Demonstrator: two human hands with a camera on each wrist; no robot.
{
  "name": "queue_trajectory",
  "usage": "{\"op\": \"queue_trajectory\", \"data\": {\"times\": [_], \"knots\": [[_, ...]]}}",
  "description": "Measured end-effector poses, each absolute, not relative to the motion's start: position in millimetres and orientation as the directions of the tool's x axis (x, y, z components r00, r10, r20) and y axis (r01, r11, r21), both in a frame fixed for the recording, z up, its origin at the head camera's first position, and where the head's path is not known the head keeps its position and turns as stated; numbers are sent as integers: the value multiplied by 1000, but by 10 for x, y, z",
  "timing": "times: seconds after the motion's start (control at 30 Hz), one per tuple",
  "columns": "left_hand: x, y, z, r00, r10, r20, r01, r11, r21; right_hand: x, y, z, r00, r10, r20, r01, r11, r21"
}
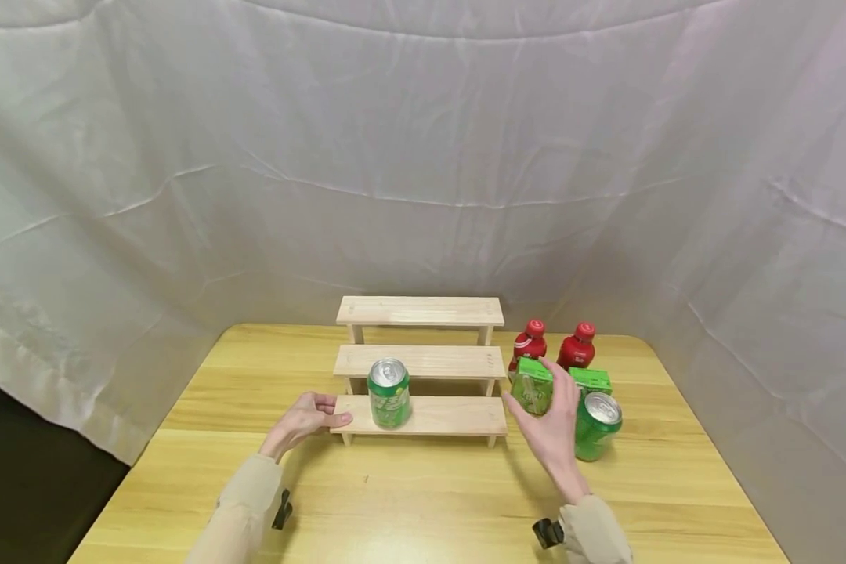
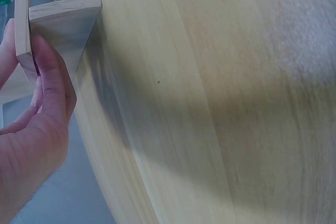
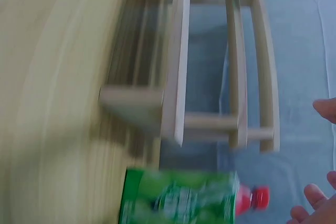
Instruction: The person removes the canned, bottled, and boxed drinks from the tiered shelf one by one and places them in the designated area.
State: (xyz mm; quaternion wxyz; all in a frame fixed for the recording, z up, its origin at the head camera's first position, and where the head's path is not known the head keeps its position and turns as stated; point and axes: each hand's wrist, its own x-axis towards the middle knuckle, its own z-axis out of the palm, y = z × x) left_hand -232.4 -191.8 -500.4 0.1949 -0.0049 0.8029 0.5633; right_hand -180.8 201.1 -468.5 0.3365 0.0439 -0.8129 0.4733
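My left hand (image 1: 301, 424) grips the left end of the lowest board of a three-step wooden display stand (image 1: 444, 415), thumb on top and fingers beneath. The left wrist view shows these fingers (image 2: 52, 85) curled under the board. Toward the left of that step stands a green soda can (image 1: 388, 399), upright. Right of the stand, my right hand (image 1: 555, 427) is over a green drink carton (image 1: 533, 392), with thumb and fingers spread wide. In the right wrist view, the fingertips (image 3: 315, 195) appear apart from the carton, level with its top or above.
Two red-capped bottles (image 1: 578, 350) stand behind the cartons. A second green carton (image 1: 591, 381) and another green can (image 1: 595, 435) are just right of my right hand, partly overlapped. Grey curtain (image 1: 423, 157) surrounds the wooden table (image 1: 395, 501) at the back and sides.
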Motion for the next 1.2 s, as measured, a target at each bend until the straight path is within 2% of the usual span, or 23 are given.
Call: {"op": "queue_trajectory", "data": {"times": [0.27,0.43,0.8,1.2], "knots": [[-2328,-1919,-5022,-921,224,-318,-224,365,904,-1837,1549,-4608,-920,115,375,-286,458,-842],[-2326,-1922,-5021,-921,223,-319,-224,364,904,-1875,1303,-4625,-950,35,311,-267,425,-865],[-2323,-1923,-4995,-918,233,-320,-227,353,908,-1994,946,-4596,-967,-105,231,-253,342,-905],[-2319,-1916,-4996,-916,238,-324,-229,356,906,-2095,653,-4624,-940,-228,256,-323,339,-884]]}}
